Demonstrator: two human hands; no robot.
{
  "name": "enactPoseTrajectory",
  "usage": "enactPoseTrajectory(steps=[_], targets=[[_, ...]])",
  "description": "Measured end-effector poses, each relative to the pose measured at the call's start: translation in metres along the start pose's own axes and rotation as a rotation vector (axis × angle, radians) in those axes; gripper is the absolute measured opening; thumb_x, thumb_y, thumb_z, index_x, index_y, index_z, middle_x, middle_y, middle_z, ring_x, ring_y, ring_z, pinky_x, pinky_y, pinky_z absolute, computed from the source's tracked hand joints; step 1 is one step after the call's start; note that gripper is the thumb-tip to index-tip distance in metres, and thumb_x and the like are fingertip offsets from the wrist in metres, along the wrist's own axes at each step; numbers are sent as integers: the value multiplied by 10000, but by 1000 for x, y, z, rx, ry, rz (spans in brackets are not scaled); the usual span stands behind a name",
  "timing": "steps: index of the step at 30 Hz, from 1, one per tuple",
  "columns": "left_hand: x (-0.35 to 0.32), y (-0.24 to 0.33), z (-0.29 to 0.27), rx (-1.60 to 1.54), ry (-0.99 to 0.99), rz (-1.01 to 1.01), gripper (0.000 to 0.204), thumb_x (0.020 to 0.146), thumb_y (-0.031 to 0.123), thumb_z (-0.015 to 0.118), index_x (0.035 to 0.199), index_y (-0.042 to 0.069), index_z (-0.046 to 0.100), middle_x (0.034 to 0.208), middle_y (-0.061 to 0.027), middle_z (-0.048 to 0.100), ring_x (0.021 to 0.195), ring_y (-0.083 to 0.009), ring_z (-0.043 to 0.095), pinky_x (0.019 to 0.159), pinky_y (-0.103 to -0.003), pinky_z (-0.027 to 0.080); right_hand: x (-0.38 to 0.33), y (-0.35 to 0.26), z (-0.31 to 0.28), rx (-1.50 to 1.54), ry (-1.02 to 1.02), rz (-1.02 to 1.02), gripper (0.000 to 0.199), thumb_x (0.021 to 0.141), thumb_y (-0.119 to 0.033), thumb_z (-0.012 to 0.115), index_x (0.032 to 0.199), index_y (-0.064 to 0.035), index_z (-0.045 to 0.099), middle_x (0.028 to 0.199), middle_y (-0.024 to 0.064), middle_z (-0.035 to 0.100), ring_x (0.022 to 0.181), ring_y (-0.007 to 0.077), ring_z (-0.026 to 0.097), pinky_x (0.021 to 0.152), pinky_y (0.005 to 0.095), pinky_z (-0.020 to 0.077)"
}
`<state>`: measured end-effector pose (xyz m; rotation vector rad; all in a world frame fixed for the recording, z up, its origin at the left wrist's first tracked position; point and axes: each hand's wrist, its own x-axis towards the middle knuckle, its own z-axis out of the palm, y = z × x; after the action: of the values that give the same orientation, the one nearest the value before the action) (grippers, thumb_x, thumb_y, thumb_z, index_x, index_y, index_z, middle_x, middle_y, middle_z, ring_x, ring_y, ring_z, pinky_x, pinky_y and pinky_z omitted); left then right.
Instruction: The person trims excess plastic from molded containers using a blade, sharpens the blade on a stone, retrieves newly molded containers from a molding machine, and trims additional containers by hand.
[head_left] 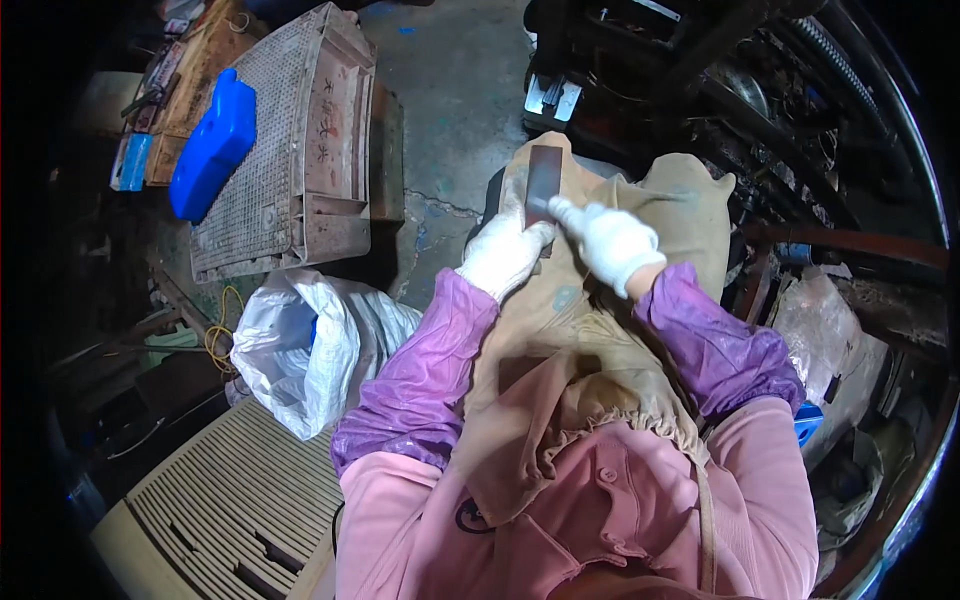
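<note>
Above my apron-covered lap, my left hand [508, 250], in a white knit glove, is closed around the lower end of a flat dark-brown rectangular bar [545, 165]. The bar lies lengthwise, its far end pointing away from me. My right hand [612, 240], gloved the same way, reaches in from the right with its fingers curled and its fingertips at the bar's surface. A pale blurred patch shows on the bar by these fingertips. Whatever they pinch, if anything, is too smeared to make out. Purple sleeve covers are on both forearms.
A blue plastic container [215, 150] rests on an upturned grey crate [325, 150] at the far left. Below it stands an open white woven sack [290, 350], next to a slatted beige panel [220, 500]. Dark machinery [690, 70] fills the far right. A clear plastic bag [815, 320] lies at right.
</note>
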<state>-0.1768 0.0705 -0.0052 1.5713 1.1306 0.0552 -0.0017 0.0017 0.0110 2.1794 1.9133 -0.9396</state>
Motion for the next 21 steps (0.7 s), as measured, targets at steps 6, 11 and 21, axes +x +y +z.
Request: enactPoseTrajectory(steps=[6, 11, 21], targets=[[0, 0, 1, 19, 2, -12, 882, 896, 236, 596, 1557, 13, 57, 831, -137, 684, 661, -222, 661, 613, -354, 534, 6, -1, 0, 8, 23, -80, 471, 971, -136, 410, 1428, -240, 455, 1154, 213, 634, 1046, 392, 639, 888, 492, 505], [-8, 9, -6, 156, -12, 16, 861, 917, 276, 554, 1575, 61, 43, 786, -159, 678, 653, -291, 665, 646, -407, 522, 11, -9, -2, -127, 84, 21, 530, 951, -93, 409, 1461, -234, 430, 1156, 217, 620, 1026, 382, 649, 876, 493, 513], [-10, 8, -6, 172, 7, 39, 855, 903, 271, 546, 1560, 14, 64, 788, -174, 679, 701, -315, 680, 658, -427, 528, 9, -18, -7, -209, -101, -13, 560, 942, -56, 419, 1478, -213, 398, 1155, 204, 617, 1016, 353, 656, 851, 469, 527]])
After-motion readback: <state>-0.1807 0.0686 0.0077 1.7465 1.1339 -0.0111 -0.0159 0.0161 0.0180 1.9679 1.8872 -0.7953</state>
